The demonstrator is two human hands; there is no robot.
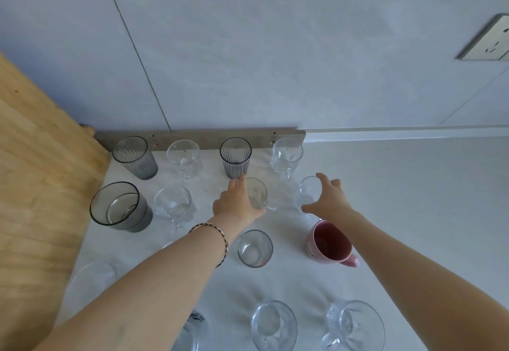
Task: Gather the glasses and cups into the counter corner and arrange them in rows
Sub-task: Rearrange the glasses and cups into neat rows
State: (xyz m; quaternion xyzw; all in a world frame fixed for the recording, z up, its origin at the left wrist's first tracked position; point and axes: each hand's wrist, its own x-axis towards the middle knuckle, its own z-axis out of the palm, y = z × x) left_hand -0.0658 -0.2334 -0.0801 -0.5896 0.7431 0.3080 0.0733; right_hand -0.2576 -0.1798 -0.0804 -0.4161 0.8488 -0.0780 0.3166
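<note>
The left hand wraps around a clear handled glass mug at the frame's centre, fingers curled on its left side, thumb below. Just right of it, the right hand cups a clear glass from the right, fingers spread round its rim; whether it grips firmly cannot be told. A beaded bracelet circles the left wrist.

Above them, a back row stands along the wall strip: a grey ribbed tumbler, a clear stemmed glass, a second ribbed grey tumbler and a clear goblet. Left of centre sit a wide grey glass and another stemmed glass. Below the hands stand a small clear tumbler and a pink mug. More clear glasses line the bottom edge on the white counter, beside a wooden panel at left.
</note>
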